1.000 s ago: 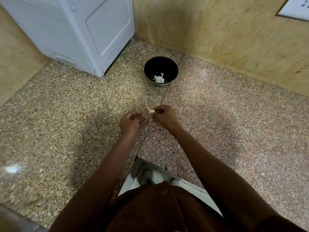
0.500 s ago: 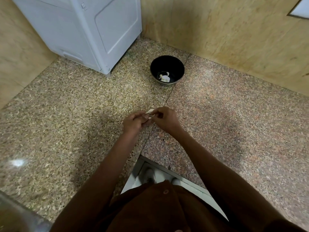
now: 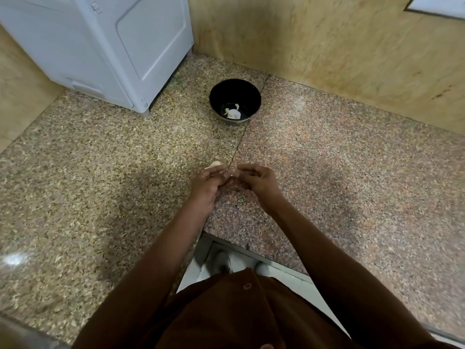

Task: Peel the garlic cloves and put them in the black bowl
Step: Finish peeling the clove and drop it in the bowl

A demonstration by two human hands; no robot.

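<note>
Head view was trained down on a speckled stone bench (image 3: 100,187), where a garlic clove (image 3: 212,164) was pinched at the fingertips of the left hand (image 3: 208,183), its pale end poking out beyond them. Just beside it, the right hand (image 3: 256,180) was seen with fingers loosely curled; whether a scrap of skin was held there could not be told. Farther back on the bench, well apart from both hands, the black bowl (image 3: 235,89) was seen with pale garlic pieces (image 3: 232,113) lying at its bottom. A white appliance (image 3: 120,49) was noted to the left of the bowl. The clove was judged light, firm and likely slick once bared, its skin papery; a pinch across the thick middle would be favoured, the skin being lifted from a tip.
</note>
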